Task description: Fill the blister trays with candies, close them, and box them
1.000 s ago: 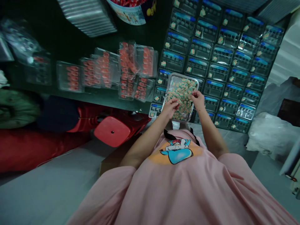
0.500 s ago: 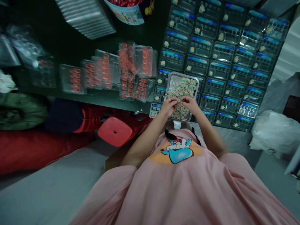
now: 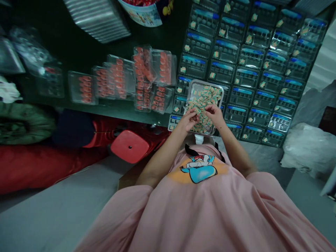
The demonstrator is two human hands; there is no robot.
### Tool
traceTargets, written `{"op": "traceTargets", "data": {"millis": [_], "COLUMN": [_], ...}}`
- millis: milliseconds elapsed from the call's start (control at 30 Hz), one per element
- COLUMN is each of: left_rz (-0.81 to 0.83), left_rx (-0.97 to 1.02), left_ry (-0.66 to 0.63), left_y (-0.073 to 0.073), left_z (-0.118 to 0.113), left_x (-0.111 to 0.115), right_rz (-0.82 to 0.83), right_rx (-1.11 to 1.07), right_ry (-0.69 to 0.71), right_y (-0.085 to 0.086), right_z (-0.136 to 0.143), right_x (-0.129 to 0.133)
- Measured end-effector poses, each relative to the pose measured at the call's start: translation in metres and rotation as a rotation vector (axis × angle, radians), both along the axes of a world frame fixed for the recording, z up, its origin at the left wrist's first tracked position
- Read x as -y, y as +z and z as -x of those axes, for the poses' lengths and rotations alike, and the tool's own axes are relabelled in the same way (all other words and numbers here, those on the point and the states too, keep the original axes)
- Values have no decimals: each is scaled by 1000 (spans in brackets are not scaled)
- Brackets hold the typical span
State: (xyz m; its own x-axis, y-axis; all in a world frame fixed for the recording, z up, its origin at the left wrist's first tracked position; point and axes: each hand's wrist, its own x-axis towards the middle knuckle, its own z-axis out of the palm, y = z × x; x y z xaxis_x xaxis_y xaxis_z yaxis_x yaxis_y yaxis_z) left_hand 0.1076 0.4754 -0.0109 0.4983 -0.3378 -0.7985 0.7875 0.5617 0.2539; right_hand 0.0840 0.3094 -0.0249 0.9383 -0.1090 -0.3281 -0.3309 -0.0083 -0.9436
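A clear plastic tray (image 3: 223, 92) holds a heap of small striped pieces (image 3: 202, 96) in green, cream and orange. Over its left side is my left hand (image 3: 188, 120), with curled fingers; what they hold, if anything, is too small to make out. My right hand (image 3: 215, 116) is above the tray's right part, thumb and fingertips pinched together. Whatever lies in that pinch cannot be made out. A small gap separates the two hands.
Rows of clear blister trays (image 3: 245, 75), each with a blue strip and many with a small striped piece, cover the table's right. Leftward lie packs of red pieces (image 3: 119, 78), stacked clear trays (image 3: 97, 21) and a tub (image 3: 144, 14). A red stool (image 3: 130, 147) stands below the edge.
My hands have drawn apart; before, their fingertips met over the middle of the tray. The right hand has risen slightly up the tray. The heap between them shows more now.
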Motion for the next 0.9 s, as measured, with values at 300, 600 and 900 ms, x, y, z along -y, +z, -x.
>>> {"op": "traceTargets", "data": {"millis": [300,600,900], "left_rz": [70,66,20], "left_rx": [-9,-28,60], "left_ry": [-24,33,-9], "left_y": [4,3,0], "left_z": [5,10,15], "left_x": [-3,-5,-7], "right_rz": [-38,3,-10], "right_rx": [23,30,8], "right_ry": [-41,17,-5], "right_y": [-1,1,-1], "right_z": [3,8,14], "right_x": [-10,-16,-22]}}
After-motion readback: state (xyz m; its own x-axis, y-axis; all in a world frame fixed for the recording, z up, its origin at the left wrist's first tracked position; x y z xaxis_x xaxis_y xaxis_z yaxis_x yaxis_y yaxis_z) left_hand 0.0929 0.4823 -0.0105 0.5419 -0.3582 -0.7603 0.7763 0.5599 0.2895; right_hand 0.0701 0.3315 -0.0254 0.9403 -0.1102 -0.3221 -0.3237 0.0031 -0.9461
